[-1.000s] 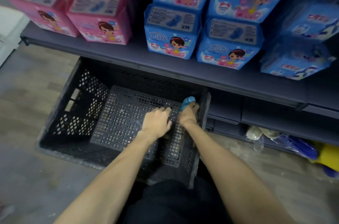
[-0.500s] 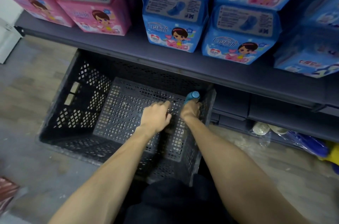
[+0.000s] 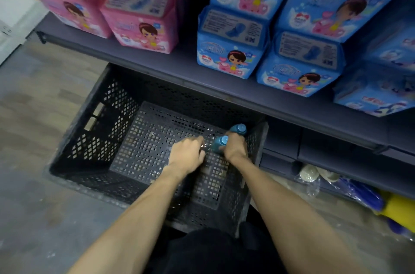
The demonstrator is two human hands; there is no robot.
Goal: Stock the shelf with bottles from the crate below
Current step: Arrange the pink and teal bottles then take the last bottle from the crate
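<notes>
I see both hands down in the black perforated crate point(image 3: 94, 139) on the floor, at 6 o'clock from the dark shelf point(image 3: 179, 65). Right hand point(image 3: 234, 150) has its grip curled round two blue-capped bottles point(image 3: 221, 142), at the crate's 3 o'clock wall. Left hand point(image 3: 187, 153) sits just beside them, fingers curled over something glinting, possibly a clear bottle; too blurred to confirm. On the shelf: pink packs point(image 3: 139, 20) at 11 o'clock, blue packs point(image 3: 231, 42) at 1 o'clock, each printed with a cartoon girl; lettering unreadable.
</notes>
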